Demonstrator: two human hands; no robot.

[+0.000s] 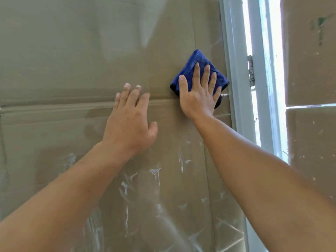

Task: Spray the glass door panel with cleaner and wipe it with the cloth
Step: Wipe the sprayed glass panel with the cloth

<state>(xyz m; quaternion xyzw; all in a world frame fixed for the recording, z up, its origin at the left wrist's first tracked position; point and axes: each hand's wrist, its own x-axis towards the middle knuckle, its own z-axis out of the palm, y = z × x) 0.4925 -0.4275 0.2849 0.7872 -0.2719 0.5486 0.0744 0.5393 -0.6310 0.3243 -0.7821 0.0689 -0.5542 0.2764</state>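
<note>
Both my forearms reach up from the bottom edge, and my right hand (198, 95) has its fingers straight and fanned, pressing the folded blue cloth (196, 70) flat against the glass door panel (72, 51), just beside the white door frame (234, 70). My left hand (130, 122) lies flat on the glass to the left of the cloth, fingers straight and close together, holding nothing. Brown cardboard shows behind the glass, white smears (154, 171) streak the pane below my hands, and a hinge (251, 71) sits on the frame.

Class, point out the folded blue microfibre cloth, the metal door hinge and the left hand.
Folded blue microfibre cloth (195, 60): head view, upper folded corner.
Metal door hinge (251, 70): head view, middle of plate.
Left hand (130, 124): head view, back of hand.
</note>
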